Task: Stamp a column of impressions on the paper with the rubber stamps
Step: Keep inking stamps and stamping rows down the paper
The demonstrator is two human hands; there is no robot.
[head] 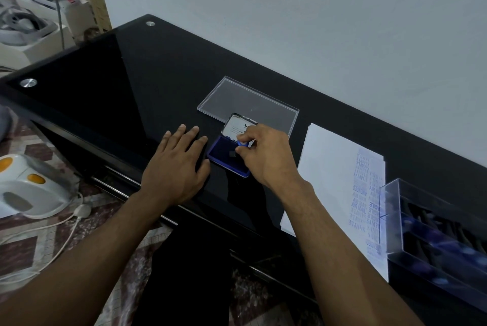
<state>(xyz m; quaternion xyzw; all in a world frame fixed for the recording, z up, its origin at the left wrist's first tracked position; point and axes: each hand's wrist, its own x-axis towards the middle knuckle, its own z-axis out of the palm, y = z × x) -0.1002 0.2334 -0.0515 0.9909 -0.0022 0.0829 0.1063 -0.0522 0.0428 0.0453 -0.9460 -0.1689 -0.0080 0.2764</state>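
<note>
While the right hand (266, 156) pinches a blue-knobbed rubber stamp (241, 143) down on the open ink pad (224, 153), left hand (176, 164) flat on the worktop (118, 83), inking seems underway; next, carry it to the paper (334, 167).

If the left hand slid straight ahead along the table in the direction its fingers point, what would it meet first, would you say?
Probably the clear plastic lid lying flat on the table. The left hand points up and to the right, passing just left of the open ink pad, though depth is hard to judge.
</note>
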